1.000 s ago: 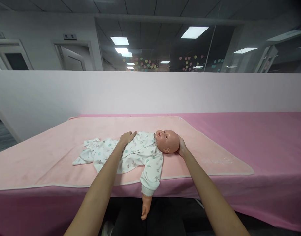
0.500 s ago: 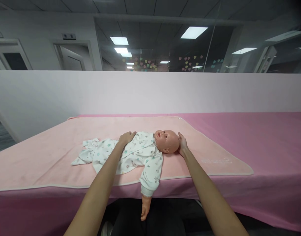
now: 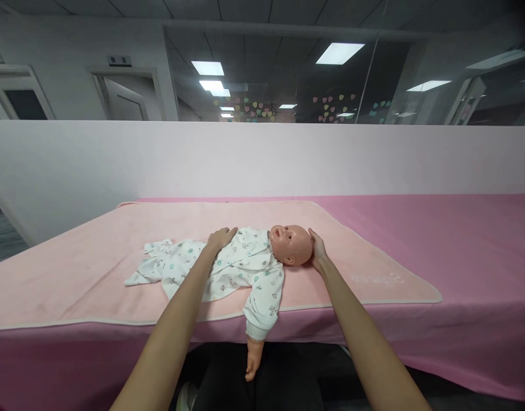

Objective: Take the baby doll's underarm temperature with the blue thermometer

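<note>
A baby doll (image 3: pixel 290 245) lies on its back, its head toward the right. It wears a white printed baby outfit (image 3: pixel 240 268), and the legs of the outfit spread flat to the left. One doll arm (image 3: pixel 254 357) hangs over the table's front edge. My left hand (image 3: pixel 220 238) rests on the doll's belly, fingers laid out flat and holding nothing. Against the crown of the head sits my right hand (image 3: pixel 317 250), open, its fingers stretched along the curve; part of its palm is hidden. The doll's far arm is not visible.
Beneath the doll spreads a peach towel (image 3: pixel 91 274) with a pale edge and faint lettering at its right corner. A pink cloth (image 3: pixel 472 257) covers the table and drapes over the front. Behind stands a low white partition (image 3: pixel 262 160).
The whole view has shifted very slightly. Both hands stay in the same places on the doll, which has not visibly moved.
</note>
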`<action>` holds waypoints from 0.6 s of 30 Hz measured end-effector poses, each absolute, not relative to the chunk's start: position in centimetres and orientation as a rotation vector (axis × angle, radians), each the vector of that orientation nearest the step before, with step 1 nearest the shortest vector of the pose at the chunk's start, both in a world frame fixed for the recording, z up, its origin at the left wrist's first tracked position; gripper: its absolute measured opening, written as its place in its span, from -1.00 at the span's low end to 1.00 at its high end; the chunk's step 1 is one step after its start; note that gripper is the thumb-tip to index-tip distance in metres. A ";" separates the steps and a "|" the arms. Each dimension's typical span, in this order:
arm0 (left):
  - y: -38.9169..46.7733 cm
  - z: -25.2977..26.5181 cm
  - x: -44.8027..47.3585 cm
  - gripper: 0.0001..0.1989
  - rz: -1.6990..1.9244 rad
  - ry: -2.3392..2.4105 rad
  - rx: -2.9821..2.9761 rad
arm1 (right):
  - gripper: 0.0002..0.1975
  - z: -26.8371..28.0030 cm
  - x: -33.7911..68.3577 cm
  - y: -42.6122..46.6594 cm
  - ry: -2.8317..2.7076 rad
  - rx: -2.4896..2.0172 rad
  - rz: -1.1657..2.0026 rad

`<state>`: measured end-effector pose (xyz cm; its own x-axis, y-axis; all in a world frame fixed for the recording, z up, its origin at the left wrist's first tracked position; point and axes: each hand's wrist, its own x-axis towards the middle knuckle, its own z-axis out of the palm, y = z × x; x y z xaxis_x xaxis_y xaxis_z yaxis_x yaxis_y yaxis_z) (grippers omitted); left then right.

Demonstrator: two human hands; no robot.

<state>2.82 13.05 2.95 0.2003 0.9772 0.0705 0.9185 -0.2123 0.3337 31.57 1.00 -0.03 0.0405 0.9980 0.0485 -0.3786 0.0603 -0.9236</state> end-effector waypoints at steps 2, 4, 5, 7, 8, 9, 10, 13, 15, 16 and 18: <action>13.0 3.0 2.9 -0.32 0.401 1.813 2.253 | -0.36 -0.2 31.7 1.2 -0.960 -0.970 1.257; 13.0 3.0 2.9 -0.33 0.407 1.810 2.251 | -0.36 -0.5 31.9 1.6 -0.991 -0.983 1.267; 12.9 3.0 2.8 -0.33 0.409 1.809 2.250 | -0.38 -0.7 32.1 1.8 -0.973 -0.966 1.265; 12.8 3.0 2.8 -0.33 0.412 1.805 2.249 | -0.49 -1.2 33.0 2.4 -0.827 -0.894 1.186; 12.8 3.0 2.8 -0.33 0.414 1.804 2.247 | -0.56 -1.5 33.6 2.8 -0.720 -0.837 1.112; 12.8 3.0 2.8 -0.33 0.415 1.802 2.245 | -0.62 -1.7 34.2 3.1 -0.613 -0.768 1.035; 12.8 3.0 2.8 -0.33 0.417 1.801 2.242 | -0.65 -2.0 34.7 3.4 -0.522 -0.695 0.969; 12.7 3.0 2.8 -0.33 0.426 1.795 2.236 | -0.65 -2.4 35.5 4.1 -0.427 -0.565 0.872; 12.7 3.0 2.8 -0.33 0.433 1.795 2.231 | -0.68 -2.5 35.0 4.3 -0.536 -0.647 0.863; 12.7 3.0 2.8 -0.33 0.437 1.796 2.229 | -0.70 -2.6 34.5 4.4 -0.613 -0.714 0.867; 12.7 3.0 2.8 -0.33 0.444 1.797 2.227 | -0.72 -2.6 33.7 4.5 -0.737 -0.827 0.882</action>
<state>2.84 12.75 3.00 0.1953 0.9773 0.0817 0.9028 -0.2117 0.3745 33.70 4.46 -2.60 0.4428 0.8724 0.2070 -0.3582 0.3838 -0.8511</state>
